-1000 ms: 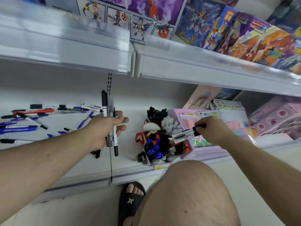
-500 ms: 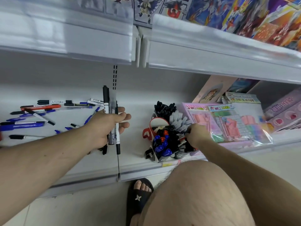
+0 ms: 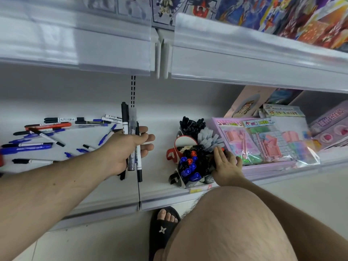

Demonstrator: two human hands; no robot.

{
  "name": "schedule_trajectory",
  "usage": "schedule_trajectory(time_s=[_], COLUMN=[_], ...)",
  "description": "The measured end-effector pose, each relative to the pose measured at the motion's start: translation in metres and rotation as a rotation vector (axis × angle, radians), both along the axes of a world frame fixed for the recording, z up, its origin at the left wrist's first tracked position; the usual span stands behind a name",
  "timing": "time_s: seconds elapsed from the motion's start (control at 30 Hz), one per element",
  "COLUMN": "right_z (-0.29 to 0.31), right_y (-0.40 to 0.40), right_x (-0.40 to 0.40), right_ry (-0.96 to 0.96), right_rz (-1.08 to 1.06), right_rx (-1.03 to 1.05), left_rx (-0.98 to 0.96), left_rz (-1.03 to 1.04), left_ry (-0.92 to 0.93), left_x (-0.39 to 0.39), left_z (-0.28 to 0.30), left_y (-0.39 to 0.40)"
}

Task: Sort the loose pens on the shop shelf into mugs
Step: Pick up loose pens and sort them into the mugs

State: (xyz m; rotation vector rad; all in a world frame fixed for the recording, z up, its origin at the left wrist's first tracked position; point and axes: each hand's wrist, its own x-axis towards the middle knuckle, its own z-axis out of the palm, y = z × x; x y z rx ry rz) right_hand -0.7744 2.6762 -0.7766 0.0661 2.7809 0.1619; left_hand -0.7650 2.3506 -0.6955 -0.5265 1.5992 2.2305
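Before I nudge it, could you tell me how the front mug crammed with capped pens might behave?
The front mug already leans, so it may tip forward off the shelf edge. Packed with pens, it probably feels heavy. The right hand rests beside it, possibly steadying it.

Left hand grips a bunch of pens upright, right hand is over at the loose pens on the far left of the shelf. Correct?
Not quite. The left hand does grip the bunch of pens upright, but the head view shows the right hand at the mugs of sorted pens, not at the loose pens.
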Motion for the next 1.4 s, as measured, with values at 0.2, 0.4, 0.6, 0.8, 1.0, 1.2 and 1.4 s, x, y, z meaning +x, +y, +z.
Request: schedule_trajectory(time_s=[0.2,0.4,0.6,0.8,1.0,1.2,1.4], right_z=[0.053,0.165,0.233,0.21,0.204,0.203,0.183], right_y=[-0.016,-0.084,-0.184,-0.226,-0.224,-0.197,-0.208], right_x=[-0.007,-0.021,0.017,0.048,0.06,0.042,0.051], right_ry=[0.062,0.076,-0.09,-0.106,0.045,0.267,0.298], right_rz=[-0.076,-0.016,0.066,0.061,-0.016,-0.349,-0.072], right_rx=[-0.096,-0.502,-0.845,-1.042,-1.203,-1.531,-1.208], left_rx=[0.111,0.234,0.273,0.146,0.289,-0.085,-0.822], left_rz=[-0.019,-0.134,-0.271,-0.403,-0.5,-0.334,-0.302], left_ry=[0.008,0.028,0.068,0.121,0.115,0.085,0.29], left_x=[0.01,0.029,0.048,0.063,0.064,0.054,0.049], left_z=[0.018,0.044,0.065,0.077,0.077,0.061,0.042], left_y=[-0.003,-0.016,-0.039,-0.052,-0.057,-0.059,-0.056])
